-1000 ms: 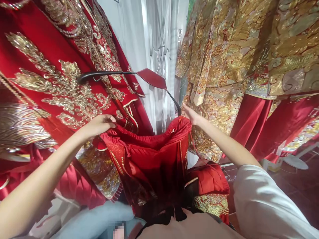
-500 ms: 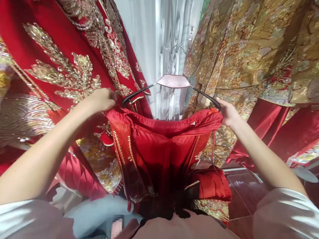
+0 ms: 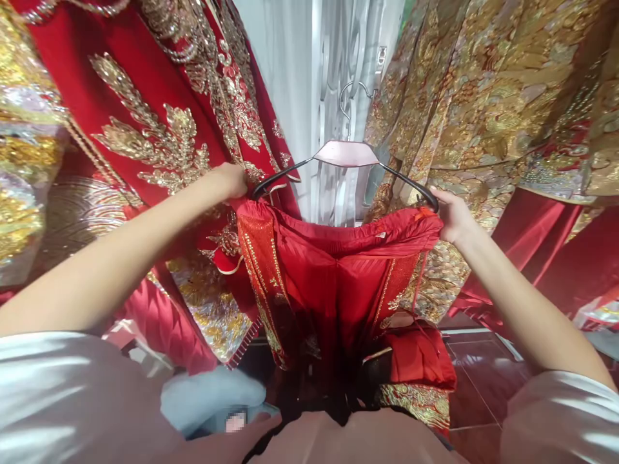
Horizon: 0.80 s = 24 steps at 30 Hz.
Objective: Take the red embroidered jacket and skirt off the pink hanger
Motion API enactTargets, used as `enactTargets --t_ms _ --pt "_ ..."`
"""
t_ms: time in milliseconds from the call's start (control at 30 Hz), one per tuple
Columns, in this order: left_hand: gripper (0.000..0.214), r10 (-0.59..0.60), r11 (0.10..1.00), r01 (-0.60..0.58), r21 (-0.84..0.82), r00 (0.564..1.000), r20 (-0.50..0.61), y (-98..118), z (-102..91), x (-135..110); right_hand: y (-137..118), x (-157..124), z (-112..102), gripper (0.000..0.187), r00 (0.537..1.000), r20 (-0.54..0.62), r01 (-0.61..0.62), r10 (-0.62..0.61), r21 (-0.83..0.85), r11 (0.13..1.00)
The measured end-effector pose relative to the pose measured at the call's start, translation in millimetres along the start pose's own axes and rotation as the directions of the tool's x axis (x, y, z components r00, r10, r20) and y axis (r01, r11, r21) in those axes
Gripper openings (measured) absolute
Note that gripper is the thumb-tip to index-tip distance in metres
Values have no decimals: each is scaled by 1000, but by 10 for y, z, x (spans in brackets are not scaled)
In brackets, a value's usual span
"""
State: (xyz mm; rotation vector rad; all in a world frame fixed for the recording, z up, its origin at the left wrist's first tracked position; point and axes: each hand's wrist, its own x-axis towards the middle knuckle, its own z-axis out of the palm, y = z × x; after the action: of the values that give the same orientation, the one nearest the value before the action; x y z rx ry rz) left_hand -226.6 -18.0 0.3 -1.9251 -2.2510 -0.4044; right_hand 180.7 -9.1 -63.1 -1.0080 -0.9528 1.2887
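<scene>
A red skirt [image 3: 338, 270] with gold beaded side panels hangs between my hands, its waistband stretched wide. My left hand [image 3: 231, 180] is closed on the waistband's left end, next to the left tip of a black hanger [image 3: 345, 158] with a pale centre and metal hook. My right hand [image 3: 447, 216] is closed on the waistband's right end and touches the hanger's right tip. The hanger sits level just above the waistband.
Red garments with gold embroidery [image 3: 159, 129] hang close on the left. Gold brocade garments [image 3: 483, 96] hang close on the right. A white curtain [image 3: 314, 77] fills the gap behind. More red fabric [image 3: 420, 357] lies low over a dark red floor [image 3: 483, 380].
The hanger has swung from tilted to level, its arms now at both ends of the waistband. Both hands have risen slightly and spread the waistband wider.
</scene>
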Motion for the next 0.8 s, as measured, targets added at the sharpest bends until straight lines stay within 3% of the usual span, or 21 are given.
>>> enactTargets --t_ms 67,133,233,300,367,433,533,600,667,733,800 --pt "32 -36 997 38 74 999 -31 112 -174 13 10 -9 24 14 999 -29 -27 28 27 999" --pt "38 -12 996 27 87 986 -169 276 -393 -1 36 12 12 13 999 -36 -34 35 32 999" --pt "43 50 998 -63 -21 917 -396 551 -643 -131 91 66 -46 11 1000 -1 -19 19 34 999" --pt "44 80 993 -109 -39 889 -450 717 -660 -319 128 103 -84 13 1000 24 15 -15 22 1000" --pt "43 155 987 -156 29 904 -398 855 -529 -563 156 139 -104 16 999 34 35 -35 24 999" --pt "40 269 961 -245 125 932 -242 963 -288 -793 166 174 -103 16 999 38 17 -19 50 999" --pt "41 309 938 -298 178 950 -37 1101 86 -968 151 217 -88 13 998 67 -28 22 91 995" --pt "40 308 931 -302 205 951 5 1210 215 -949 139 236 -87 12 996 84 -27 19 96 995" --pt "35 343 922 -328 204 938 -42 1351 211 -846 135 248 -94 11 996 87 -3 -5 90 996" --pt "34 445 893 -415 175 874 -195 1517 118 -677 138 253 -99 11 996 84 17 -24 81 997" --pt "37 589 805 -555 209 707 -390 1689 16 -456 140 245 -93 12 996 87 27 -33 69 997"
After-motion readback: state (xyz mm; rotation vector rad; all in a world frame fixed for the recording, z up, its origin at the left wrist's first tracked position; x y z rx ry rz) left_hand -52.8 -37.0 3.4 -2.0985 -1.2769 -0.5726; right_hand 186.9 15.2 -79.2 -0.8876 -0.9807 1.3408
